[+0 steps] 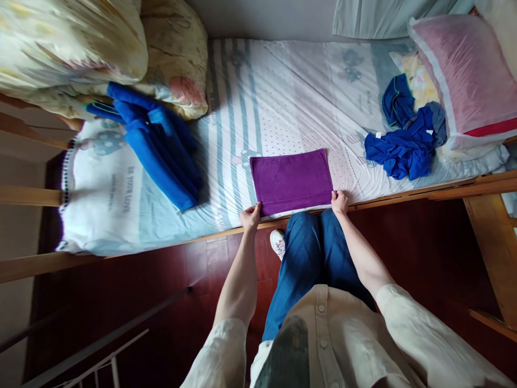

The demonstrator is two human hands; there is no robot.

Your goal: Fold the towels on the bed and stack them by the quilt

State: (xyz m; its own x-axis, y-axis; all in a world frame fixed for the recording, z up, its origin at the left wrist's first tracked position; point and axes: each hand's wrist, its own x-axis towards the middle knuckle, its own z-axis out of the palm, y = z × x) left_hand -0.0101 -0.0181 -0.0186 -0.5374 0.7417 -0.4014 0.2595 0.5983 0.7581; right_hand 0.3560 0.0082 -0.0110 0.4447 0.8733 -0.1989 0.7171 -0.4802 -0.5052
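Note:
A purple cloth (293, 180), like a small towel, lies flat as a rectangle on the bed near its front edge. My left hand (251, 216) pinches its near left corner between thumb and fingers. At the near right corner, my right hand (340, 203) grips the cloth the same way. The near edge runs fairly straight between both hands, along the edge of the mattress. The far corners rest on the patterned bed sheet (291, 97).
A folded blue cloth (161, 156) lies to the left, beside a bundled yellow quilt (173, 59). Crumpled blue clothes (404, 145) and a pink pillow (472, 75) are at the right. Wooden bed rails (32, 195) stand at the left end. A metal rack (113, 361) is at lower left.

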